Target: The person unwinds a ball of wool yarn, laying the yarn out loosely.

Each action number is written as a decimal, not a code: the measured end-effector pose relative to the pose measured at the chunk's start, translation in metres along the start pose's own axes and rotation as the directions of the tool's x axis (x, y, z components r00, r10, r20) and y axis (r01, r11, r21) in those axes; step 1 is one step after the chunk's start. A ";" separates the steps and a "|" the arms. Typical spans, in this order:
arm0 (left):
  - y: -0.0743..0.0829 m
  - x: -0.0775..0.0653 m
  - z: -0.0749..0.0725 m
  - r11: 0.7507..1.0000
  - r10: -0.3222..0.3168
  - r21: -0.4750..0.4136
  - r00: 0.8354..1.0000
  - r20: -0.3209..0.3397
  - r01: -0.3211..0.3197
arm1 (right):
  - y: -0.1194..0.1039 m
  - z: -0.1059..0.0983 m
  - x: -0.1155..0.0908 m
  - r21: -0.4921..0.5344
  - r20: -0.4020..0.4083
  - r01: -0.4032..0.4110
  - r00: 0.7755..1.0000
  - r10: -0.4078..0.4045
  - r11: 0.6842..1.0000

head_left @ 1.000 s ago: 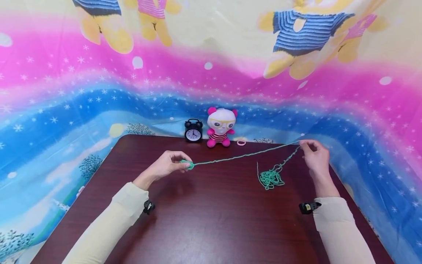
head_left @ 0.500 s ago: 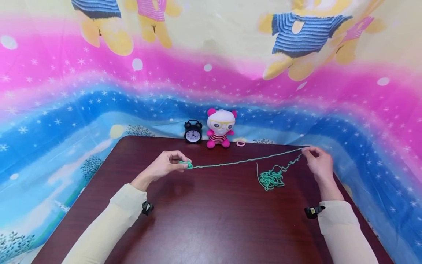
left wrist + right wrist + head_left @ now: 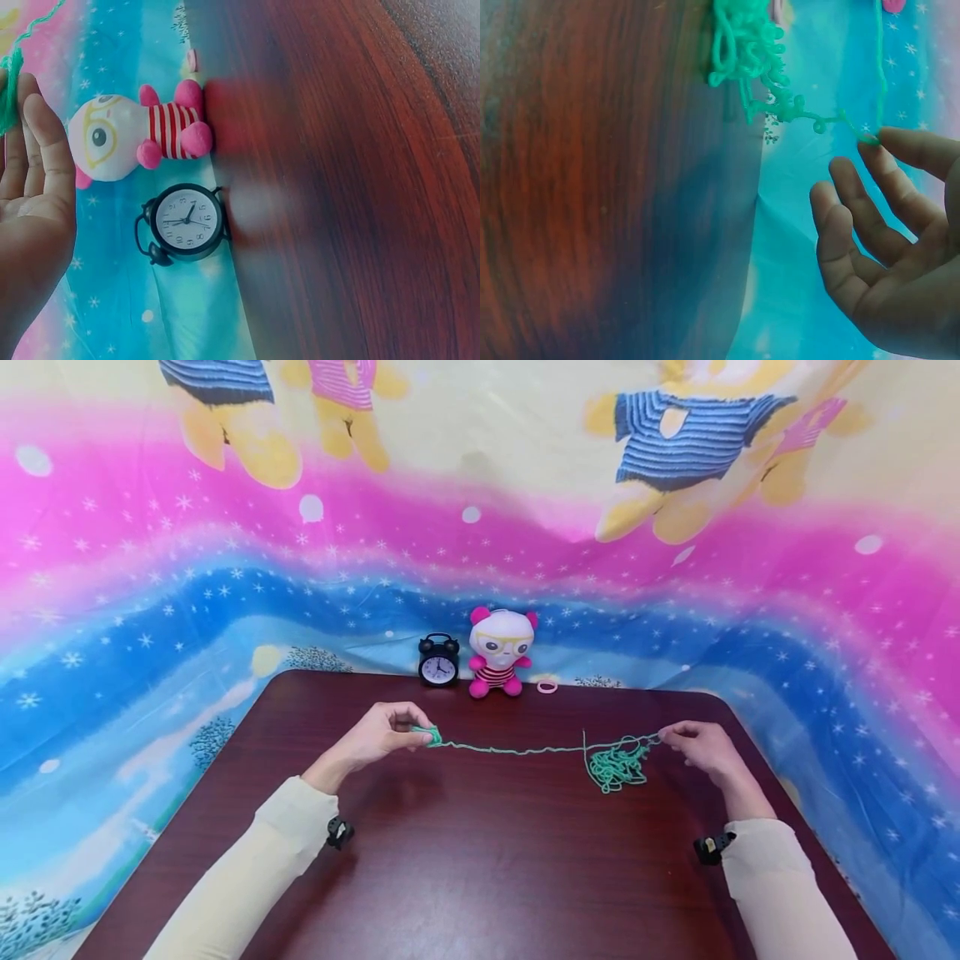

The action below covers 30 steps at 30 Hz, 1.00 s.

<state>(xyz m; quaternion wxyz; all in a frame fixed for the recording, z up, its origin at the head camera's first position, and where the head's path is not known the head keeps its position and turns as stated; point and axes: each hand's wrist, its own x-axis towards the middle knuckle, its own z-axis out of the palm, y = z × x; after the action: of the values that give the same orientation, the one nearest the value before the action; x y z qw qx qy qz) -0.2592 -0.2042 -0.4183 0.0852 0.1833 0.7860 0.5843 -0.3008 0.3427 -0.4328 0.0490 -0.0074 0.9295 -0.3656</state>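
My left hand [image 3: 378, 733] pinches a small wound bundle of green yarn [image 3: 432, 737] between thumb and fingers, above the table's left half. From it a slightly sagging strand [image 3: 517, 752] runs across to my right hand [image 3: 705, 747], whose thumb and index finger pinch the yarn while the other fingers stay loosely bent, as the right wrist view shows. Below and left of that hand, a loose tangled heap of the same yarn [image 3: 617, 767] lies on the table, joined to the pinched strand by a kinked length [image 3: 810, 116]. Only part of the wound bundle [image 3: 10, 94] shows in the left wrist view.
On the dark red-brown table [image 3: 480, 868], a black twin-bell alarm clock [image 3: 438, 662] stands at the back edge. Beside it sits a pink and white panda plush [image 3: 501, 652]. A small pink ring [image 3: 547, 687] lies to its right. A printed cloth [image 3: 480, 560] hangs behind.
My right hand first shifts slightly right and down, then swings left and lower, close to the heap. The strand goes from taut to slack. My left hand stays nearly still, holding the bundle.
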 end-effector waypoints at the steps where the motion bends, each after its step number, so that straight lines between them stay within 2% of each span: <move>1: 0.000 0.000 0.000 1.000 -0.003 -0.005 1.000 -0.001 0.003 | 0.000 0.001 0.001 0.001 0.012 0.006 1.000 -0.006 1.000; 7: 0.000 -0.001 0.001 0.998 -0.013 -0.055 1.000 0.012 0.014 | -0.003 0.008 0.002 -0.004 0.009 0.030 1.000 -0.030 1.000; 13: 0.001 -0.002 -0.001 0.999 -0.021 -0.027 1.000 0.005 0.022 | -0.016 0.016 -0.001 0.019 -0.004 0.066 0.998 -0.066 0.998; 23: 0.001 0.000 0.000 1.000 -0.006 -0.012 1.000 0.011 0.006 | -0.045 0.035 -0.006 0.091 0.024 0.107 0.994 -0.110 0.990; 30: 0.003 0.000 0.001 0.998 0.014 -0.059 1.000 0.019 -0.013 | -0.069 0.053 -0.008 0.131 0.036 0.123 0.991 -0.129 0.984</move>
<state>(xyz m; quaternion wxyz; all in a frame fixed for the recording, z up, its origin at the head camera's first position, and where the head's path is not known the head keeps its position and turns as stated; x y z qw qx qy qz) -0.2579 -0.2024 -0.4163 0.0941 0.1917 0.7662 0.6061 -0.2891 0.2567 -0.4235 0.0468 -0.0712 0.9004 -0.4267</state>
